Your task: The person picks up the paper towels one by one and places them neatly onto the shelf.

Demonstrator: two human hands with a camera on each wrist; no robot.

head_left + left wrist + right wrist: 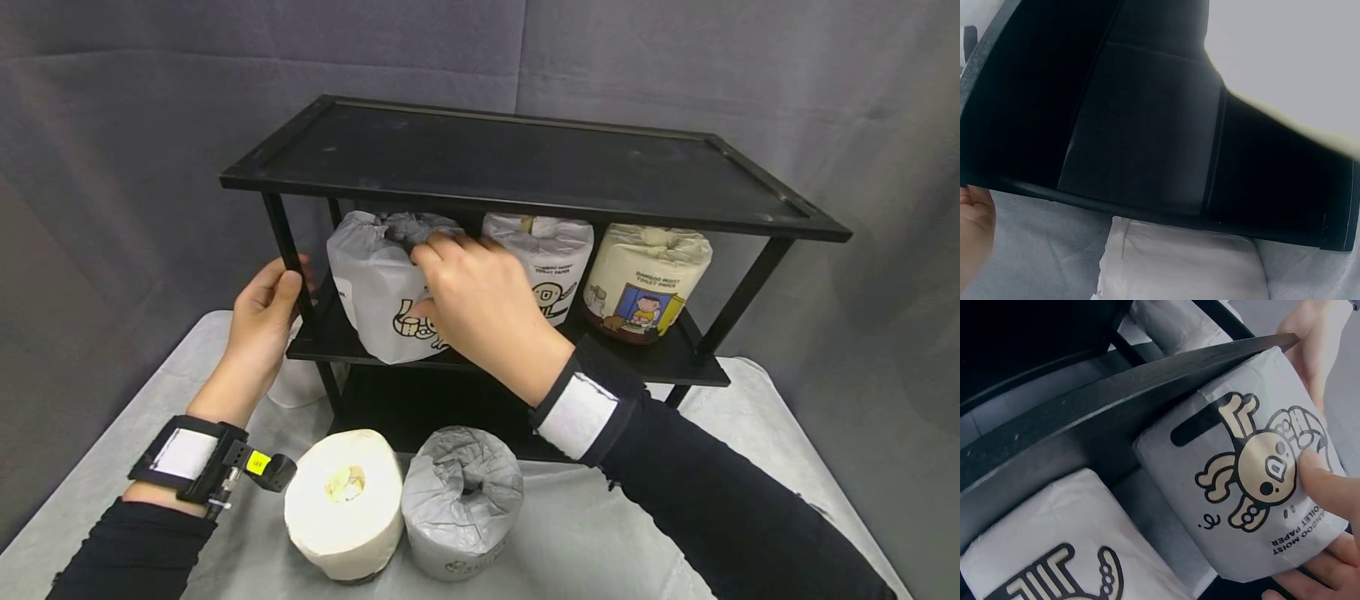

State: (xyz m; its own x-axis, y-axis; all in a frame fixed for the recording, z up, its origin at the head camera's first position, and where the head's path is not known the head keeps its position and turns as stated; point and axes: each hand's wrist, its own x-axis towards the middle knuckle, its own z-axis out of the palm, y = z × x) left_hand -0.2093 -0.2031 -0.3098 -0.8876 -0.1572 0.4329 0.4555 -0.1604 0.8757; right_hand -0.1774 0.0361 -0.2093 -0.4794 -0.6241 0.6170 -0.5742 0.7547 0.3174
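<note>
My right hand [487, 292] grips a grey-wrapped toilet paper roll [367, 292] at the left end of a black rack's middle shelf [637, 358]. In the right wrist view, the thumb lies on the roll's printed cartoon dog [1266, 469] side, with fingers at the top end. The roll's front bottom edge overhangs the shelf lip. My left hand [258, 317] holds the rack's left front post [283, 233], thumb in front and fingers partly hidden behind it. Another grey roll [551, 258] and a cream roll with a colour picture [648, 283] stand farther right on that shelf.
A white roll [345, 500] and a grey-wrapped roll [461, 504] stand on the white-covered table in front of the rack. Behind the left post sits a white object [296, 383], partly hidden. The rack's top panel [517, 162] overhangs the rolls closely.
</note>
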